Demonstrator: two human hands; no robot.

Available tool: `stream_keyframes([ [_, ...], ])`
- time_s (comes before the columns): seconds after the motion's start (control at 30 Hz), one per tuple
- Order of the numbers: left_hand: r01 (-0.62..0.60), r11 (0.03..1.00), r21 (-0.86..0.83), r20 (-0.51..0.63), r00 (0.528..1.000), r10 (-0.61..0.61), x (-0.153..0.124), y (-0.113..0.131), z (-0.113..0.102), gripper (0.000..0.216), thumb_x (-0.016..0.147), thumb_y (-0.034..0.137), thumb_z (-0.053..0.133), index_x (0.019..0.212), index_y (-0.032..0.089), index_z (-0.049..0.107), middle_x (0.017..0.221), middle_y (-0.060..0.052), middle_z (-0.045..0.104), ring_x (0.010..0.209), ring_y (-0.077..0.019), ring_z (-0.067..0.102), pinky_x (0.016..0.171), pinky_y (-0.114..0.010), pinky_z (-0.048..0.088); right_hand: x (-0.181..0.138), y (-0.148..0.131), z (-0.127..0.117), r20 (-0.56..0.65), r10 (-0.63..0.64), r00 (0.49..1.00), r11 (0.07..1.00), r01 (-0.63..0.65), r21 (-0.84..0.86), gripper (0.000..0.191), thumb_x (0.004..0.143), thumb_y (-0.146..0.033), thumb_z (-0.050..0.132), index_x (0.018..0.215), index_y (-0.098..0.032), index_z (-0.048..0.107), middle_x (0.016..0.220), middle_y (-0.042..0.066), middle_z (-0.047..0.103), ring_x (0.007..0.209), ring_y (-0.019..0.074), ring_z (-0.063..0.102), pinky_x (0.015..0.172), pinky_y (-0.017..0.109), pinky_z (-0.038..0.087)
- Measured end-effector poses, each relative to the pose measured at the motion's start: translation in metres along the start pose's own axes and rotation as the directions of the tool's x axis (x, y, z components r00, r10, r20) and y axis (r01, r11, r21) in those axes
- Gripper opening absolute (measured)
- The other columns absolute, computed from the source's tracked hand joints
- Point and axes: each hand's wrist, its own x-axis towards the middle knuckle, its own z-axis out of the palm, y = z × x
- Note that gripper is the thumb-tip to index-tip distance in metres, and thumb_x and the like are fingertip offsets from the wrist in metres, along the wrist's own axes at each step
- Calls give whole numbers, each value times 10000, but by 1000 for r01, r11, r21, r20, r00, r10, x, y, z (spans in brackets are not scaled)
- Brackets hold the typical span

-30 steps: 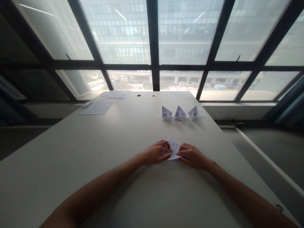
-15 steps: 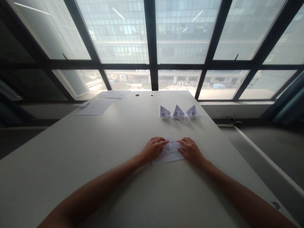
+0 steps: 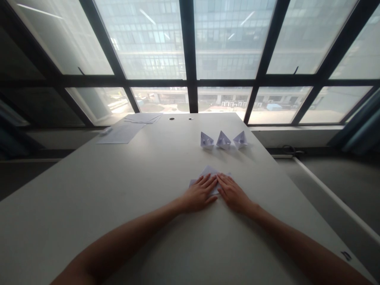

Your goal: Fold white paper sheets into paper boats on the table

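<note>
A folded white paper point(image 3: 208, 172) lies flat on the white table point(image 3: 118, 190), a pointed corner facing the window. My left hand point(image 3: 200, 194) rests on its left half with fingers stretched out flat. My right hand point(image 3: 233, 194) lies on its right half, fingers also flat, touching the left hand at the middle. Most of the paper is hidden under both hands. Three small folded paper boats point(image 3: 223, 140) stand in a row farther back on the right.
Loose white sheets point(image 3: 124, 132) and a thin stack point(image 3: 144, 117) lie at the table's far left. Two round holes point(image 3: 171, 118) sit near the far edge. Large dark-framed windows rise behind. The table's right edge drops to a grey floor point(image 3: 326, 190).
The paper was unfolded wider half a second ago, then flattened. Both hands moved together from its outer edges to its middle and now press flat on it.
</note>
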Motion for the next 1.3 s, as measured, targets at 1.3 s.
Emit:
stream_keyframes([
  [1.3,8,1000,21,-31,999,-7,1,-28,-12,649,977,552,395,1534,243,274,1604,-105,207,1487,-271,165,1192,-473,153,3,14,-15,87,47,995,999,-46,-14,624,940,-413,475,1496,-153,358,1543,144,359,1446,249,285,1182,498,156],
])
